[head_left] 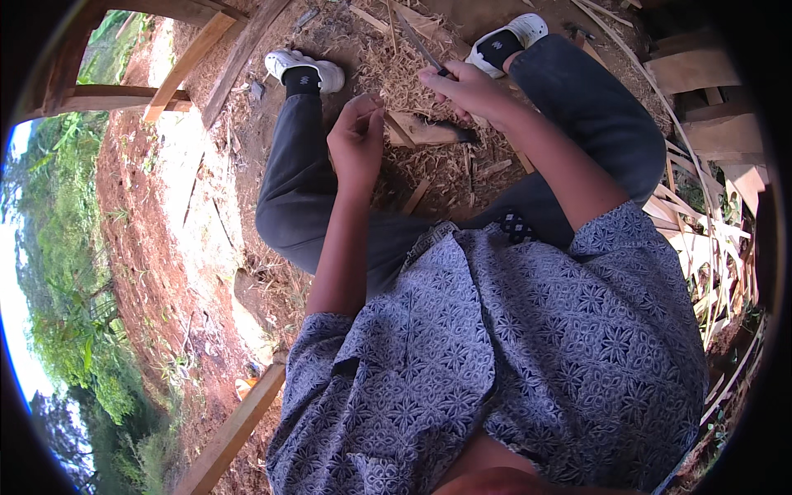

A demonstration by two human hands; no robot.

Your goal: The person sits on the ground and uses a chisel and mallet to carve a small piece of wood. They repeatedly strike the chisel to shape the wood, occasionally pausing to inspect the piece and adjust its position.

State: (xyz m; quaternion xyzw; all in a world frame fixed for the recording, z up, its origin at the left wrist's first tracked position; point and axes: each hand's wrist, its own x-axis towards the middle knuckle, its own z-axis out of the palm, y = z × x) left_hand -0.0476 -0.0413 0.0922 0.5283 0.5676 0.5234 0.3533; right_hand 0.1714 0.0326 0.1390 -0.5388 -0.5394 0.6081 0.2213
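My right hand (472, 92) is closed round the dark handle of a knife (419, 43), whose long narrow blade slants up and to the left. Across from it, my left hand (357, 139) has its fingers curled together. A thin brown wooden strip (399, 129) slants out from those fingertips toward the lower right; the end inside the hand is hidden. Below the hands, between my legs, a pale piece of wood (429, 129) with a dark, blackened end lies on the ground. The knife blade is apart from the strip.
Wood shavings (404, 78) cover the dirt between my white shoes (305, 69). Wooden beams (186, 70) stand at the upper left, and another beam (235, 433) slants in at the lower left. Long pale strips (701, 239) are heaped at the right beside stacked boards (691, 73).
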